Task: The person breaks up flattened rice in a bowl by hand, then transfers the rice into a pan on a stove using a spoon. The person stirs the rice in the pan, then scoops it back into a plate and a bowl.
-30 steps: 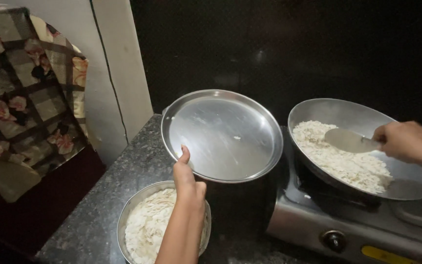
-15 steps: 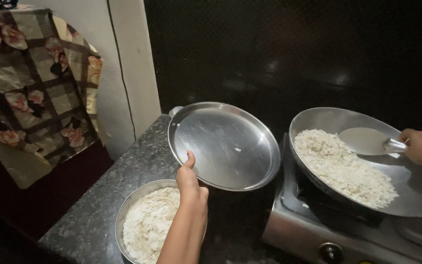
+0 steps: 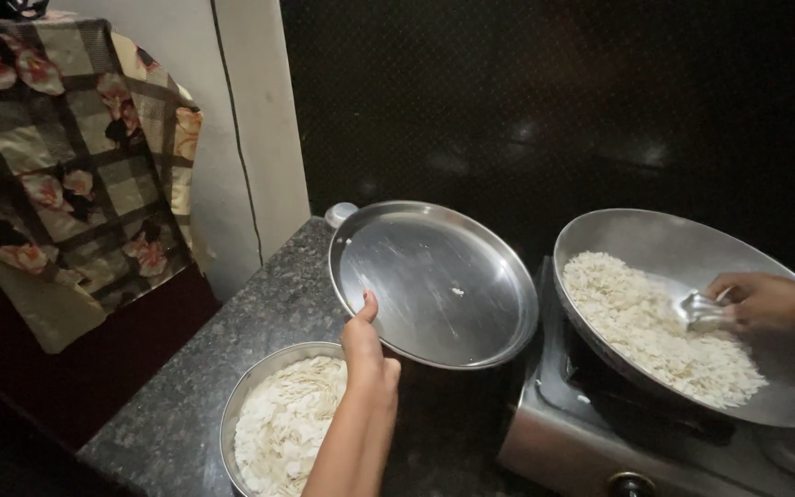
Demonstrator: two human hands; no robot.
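My left hand (image 3: 365,354) grips near rim of round flat steel plate (image 3: 434,281), thumb on top, plate tilted, held above counter. Just below wrist: steel bowl of pale flakes (image 3: 278,423). My right hand (image 3: 766,302) closed on metal spatula (image 3: 697,308), prob. flat-bladed, blade in wide steel pan of white flakes (image 3: 664,322) on steel stove (image 3: 563,442).

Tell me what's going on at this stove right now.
A person stands at a dark stone counter. The left hand grips the near rim of a nearly empty steel plate, held tilted above the counter. The right hand holds a metal spatula in the white flakes filling a wide pan on a gas stove. A steel bowl of pale flakes sits below the plate.
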